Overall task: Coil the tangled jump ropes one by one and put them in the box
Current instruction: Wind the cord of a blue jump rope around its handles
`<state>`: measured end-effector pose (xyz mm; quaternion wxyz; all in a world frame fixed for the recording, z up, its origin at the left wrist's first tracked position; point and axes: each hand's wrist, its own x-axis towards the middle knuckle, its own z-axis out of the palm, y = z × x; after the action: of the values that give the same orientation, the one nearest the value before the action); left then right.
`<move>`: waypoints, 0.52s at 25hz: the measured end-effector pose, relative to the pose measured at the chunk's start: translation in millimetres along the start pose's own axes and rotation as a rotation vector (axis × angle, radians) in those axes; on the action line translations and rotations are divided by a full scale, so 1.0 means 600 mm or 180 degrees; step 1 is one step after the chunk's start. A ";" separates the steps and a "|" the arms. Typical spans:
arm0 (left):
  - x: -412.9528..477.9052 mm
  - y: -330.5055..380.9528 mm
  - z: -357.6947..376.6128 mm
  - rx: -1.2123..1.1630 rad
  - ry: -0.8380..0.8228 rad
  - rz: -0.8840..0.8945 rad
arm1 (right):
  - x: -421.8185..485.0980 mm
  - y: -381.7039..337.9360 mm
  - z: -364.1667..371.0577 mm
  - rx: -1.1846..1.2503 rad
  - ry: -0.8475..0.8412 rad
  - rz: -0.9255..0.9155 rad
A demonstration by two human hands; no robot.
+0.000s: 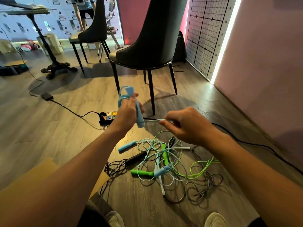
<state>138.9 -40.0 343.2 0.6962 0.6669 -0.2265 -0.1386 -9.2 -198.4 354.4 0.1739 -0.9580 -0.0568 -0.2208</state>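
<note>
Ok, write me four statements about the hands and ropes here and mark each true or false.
1. The left hand grips a blue handle together with loops of blue rope. True.
2. The right hand holds nothing. False: it pinches a strand of that blue rope.
3. A green handle lies in the tangle. True.
4. The tangle sits on a seat. False: it lies on the floor, in front of the chair.
</note>
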 end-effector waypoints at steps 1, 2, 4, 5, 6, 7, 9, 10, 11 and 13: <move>-0.003 -0.003 0.006 0.0566 -0.0276 0.0100 | 0.003 -0.002 -0.001 -0.0195 0.0205 -0.0168; -0.010 -0.001 0.013 0.0986 -0.0598 0.0099 | 0.006 -0.004 -0.003 -0.0345 0.0415 -0.0236; -0.024 0.009 0.027 0.1382 -0.1262 -0.0252 | 0.006 -0.003 -0.016 -0.0602 0.0814 -0.0204; -0.030 0.015 0.032 0.1336 -0.1558 -0.0479 | 0.004 0.000 -0.026 -0.0724 0.0949 -0.0131; -0.035 0.022 0.036 0.1185 -0.1827 -0.0668 | 0.000 0.003 -0.035 -0.0806 0.1015 -0.0032; -0.040 0.030 0.038 0.0992 -0.2049 -0.0827 | -0.004 0.005 -0.045 -0.0847 0.1030 0.0095; -0.045 0.041 0.039 0.0544 -0.2401 -0.1094 | -0.009 0.007 -0.056 -0.0831 0.1023 0.0313; -0.050 0.047 0.040 0.0344 -0.2528 -0.1193 | -0.010 0.009 -0.057 -0.0760 0.1009 0.0391; -0.053 0.051 0.041 0.0186 -0.2611 -0.1285 | -0.011 0.010 -0.057 -0.0656 0.0972 0.0468; -0.059 0.058 0.041 -0.0184 -0.2711 -0.1480 | -0.010 0.014 -0.053 -0.0455 0.0879 0.0687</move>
<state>92.3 -40.9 373.1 0.5105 0.5641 -0.3325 -0.5574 -25.9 -218.0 376.2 0.1342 -0.9291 0.0866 -0.3337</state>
